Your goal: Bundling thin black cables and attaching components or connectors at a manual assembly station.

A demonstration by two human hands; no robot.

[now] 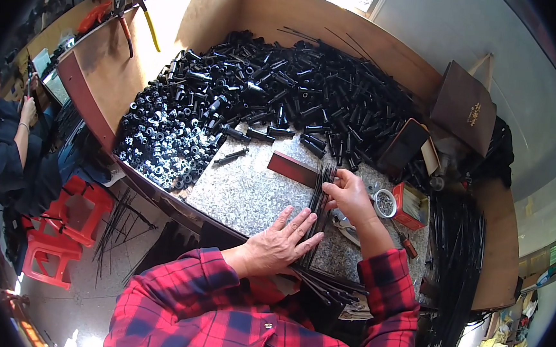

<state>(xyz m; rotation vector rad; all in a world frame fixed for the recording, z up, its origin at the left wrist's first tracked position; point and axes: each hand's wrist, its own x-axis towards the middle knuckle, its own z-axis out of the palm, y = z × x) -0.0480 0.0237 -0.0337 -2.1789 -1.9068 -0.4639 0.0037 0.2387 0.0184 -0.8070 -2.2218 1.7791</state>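
A bundle of thin black rods (316, 205) lies lengthwise across the speckled grey worktop (244, 190), running down toward my lap. My left hand (277, 243) lies on the rods' left side, fingers stretched out and spread. At their upper end, my right hand (352, 197) has thumb and fingers closed around the rods. A flat dark-red block (293, 169) touches the bundle at its upper left. More black rods (325, 286) fan out below my left hand. Beside my right wrist stands a white cup (385, 204) of small metal pieces. Pliers (344, 227) lie partly hidden under my right hand.
Black tubular parts (284, 84) heap at the back, with black-and-silver pieces (164, 140) at left. A red box (411, 206), screwdriver (407, 246), dark phone (402, 147) and hanging rods (456, 250) stand right. Wooden walls (340, 23) enclose the bench. A person (9, 148) works beyond red stools (53, 254).
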